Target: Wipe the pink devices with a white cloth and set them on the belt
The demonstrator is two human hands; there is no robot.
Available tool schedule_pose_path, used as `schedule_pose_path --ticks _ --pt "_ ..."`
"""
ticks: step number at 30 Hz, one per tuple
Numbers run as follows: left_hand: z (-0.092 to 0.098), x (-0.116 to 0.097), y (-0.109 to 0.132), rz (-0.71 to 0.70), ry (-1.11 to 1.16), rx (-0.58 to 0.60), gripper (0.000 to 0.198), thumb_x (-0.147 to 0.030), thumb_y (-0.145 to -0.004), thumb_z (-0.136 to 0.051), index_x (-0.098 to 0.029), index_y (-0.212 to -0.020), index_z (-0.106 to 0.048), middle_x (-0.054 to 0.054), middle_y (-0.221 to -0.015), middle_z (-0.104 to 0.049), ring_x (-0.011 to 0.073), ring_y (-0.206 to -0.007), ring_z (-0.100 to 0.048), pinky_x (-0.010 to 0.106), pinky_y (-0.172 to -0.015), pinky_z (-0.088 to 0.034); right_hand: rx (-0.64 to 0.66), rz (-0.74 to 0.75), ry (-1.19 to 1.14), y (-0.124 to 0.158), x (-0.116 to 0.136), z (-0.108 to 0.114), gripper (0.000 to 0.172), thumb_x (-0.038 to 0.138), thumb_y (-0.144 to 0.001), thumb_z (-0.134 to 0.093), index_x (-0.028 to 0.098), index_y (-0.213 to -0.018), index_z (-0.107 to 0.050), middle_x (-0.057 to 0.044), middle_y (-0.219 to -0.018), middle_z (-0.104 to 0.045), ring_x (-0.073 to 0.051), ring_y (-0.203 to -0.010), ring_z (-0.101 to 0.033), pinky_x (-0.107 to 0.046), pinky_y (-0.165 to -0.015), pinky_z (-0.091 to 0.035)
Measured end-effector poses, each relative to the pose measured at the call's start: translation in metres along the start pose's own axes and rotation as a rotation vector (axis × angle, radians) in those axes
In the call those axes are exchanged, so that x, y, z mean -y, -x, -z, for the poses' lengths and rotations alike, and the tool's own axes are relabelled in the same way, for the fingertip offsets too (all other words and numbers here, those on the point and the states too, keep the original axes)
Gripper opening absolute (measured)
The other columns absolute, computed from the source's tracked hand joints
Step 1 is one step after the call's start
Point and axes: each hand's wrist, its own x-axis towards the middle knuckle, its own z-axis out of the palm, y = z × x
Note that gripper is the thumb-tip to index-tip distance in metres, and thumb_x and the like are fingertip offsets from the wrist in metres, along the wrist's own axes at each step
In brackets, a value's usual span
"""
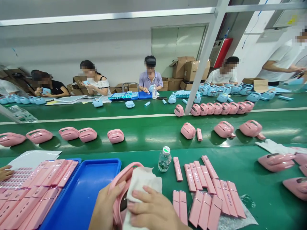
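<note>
My left hand (105,203) is wrapped around a glossy pink plastic housing (116,199) with a loop handle and a dark window on its face. A white cloth (145,179) lies over that face. My right hand (155,206) presses the cloth against the housing, fingers bent over it. Part of the housing is hidden behind the cloth and the hands. To the right of my hands, several long pink panels (205,175) with small marks lie on the green table, some on a clear plastic bag (242,218). A small water bottle (164,159) stands just beyond my hands.
A blue tray (90,172) lies left of my hands, beside stacked pink panels (40,188). A co-worker's hand (6,173) rests near them. Pink housings (87,134) line the green belt (148,135). Across it, people work with light-blue housings (213,90). A metal post (199,64) rises there.
</note>
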Motion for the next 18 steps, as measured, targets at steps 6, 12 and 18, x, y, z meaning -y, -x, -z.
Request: schedule_pose_path --ticks 6,12,18 --pt "-0.004 -0.007 -0.051 0.129 0.197 -0.172 0.038 -0.033 -0.072 -0.067 -0.019 -0.107 -0.067 0.006 -0.112 -0.070 0.0235 -0.112 -0.060 0.022 -0.072 -0.054 0.165 -1.240 0.292 0.075 -0.066 0.038 0.049 0.049 -0.096 -0.023 0.021 -0.063 -0.046 -0.001 -0.059 -0.055 -0.015 -0.057 -0.057 -0.024 -0.053 -0.044" --pt "-0.008 -0.012 -0.101 0.255 0.404 -0.162 0.019 -0.029 -0.087 -0.052 -0.016 -0.094 -0.064 0.008 -0.097 -0.071 0.0188 -0.079 -0.067 0.029 -0.063 -0.054 0.575 -1.442 0.552 0.129 -0.132 0.046 0.030 0.025 -0.085 -0.049 0.008 -0.106 -0.061 -0.019 -0.092 -0.066 -0.032 -0.086 -0.064 -0.038 -0.073 -0.047" --pt "-0.022 -0.004 -0.147 0.381 0.540 -0.230 0.016 -0.035 -0.089 -0.049 -0.020 -0.086 -0.054 0.000 -0.064 -0.066 0.0171 -0.057 -0.065 0.029 -0.053 -0.052 0.698 -1.471 0.613 0.161 -0.155 0.018 0.056 0.010 -0.079 -0.046 0.010 -0.134 -0.042 -0.016 -0.088 -0.069 -0.030 -0.079 -0.069 -0.042 -0.076 -0.050"
